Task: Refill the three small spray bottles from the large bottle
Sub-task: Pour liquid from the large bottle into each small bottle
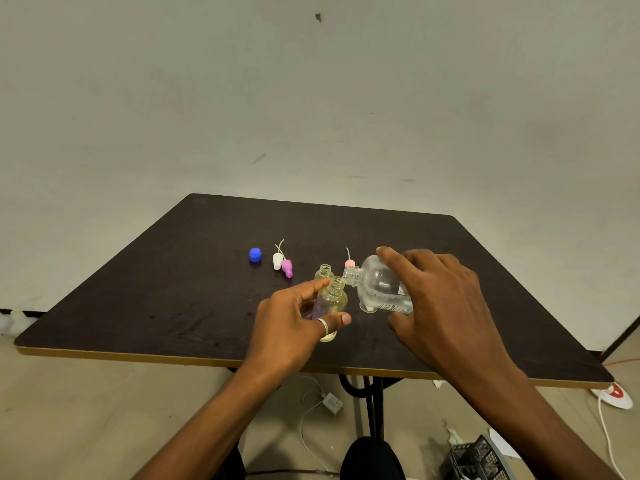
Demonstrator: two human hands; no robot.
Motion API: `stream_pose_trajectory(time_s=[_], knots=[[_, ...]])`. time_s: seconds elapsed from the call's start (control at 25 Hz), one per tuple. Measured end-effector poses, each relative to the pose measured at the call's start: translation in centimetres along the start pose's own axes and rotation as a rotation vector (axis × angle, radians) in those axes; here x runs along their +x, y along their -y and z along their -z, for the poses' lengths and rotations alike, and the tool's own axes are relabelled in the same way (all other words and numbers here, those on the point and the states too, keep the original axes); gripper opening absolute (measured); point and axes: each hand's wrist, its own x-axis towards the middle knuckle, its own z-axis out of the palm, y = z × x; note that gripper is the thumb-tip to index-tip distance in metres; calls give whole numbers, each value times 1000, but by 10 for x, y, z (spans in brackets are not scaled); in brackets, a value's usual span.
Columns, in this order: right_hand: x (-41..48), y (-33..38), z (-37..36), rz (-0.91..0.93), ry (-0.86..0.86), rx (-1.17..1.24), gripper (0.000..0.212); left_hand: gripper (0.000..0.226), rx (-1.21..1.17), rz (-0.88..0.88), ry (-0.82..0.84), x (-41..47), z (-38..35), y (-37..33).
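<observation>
Left hand (294,320) grips small yellow bottle (332,299), uncapped, upright: steadied for pour. Right hand (440,299) grips large bottle (381,289) just right of it, tilted, neck at its mouth. Second open bottle (324,271) just behind. Spray heads (286,268) and blue cap (255,255) behind-left, likely parked clear of spills.

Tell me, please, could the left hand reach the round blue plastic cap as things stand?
Probably not yet: the left hand grips a small yellowish clear bottle. The path to the round blue cap looks unobstructed.
</observation>
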Motion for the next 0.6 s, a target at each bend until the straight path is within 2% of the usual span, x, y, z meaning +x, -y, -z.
stream_pose_trajectory(time_s=[0.6], knots=[[0,-3,-3,3,-24,53,87,63,-64,-15,-30,-3,-2,0]])
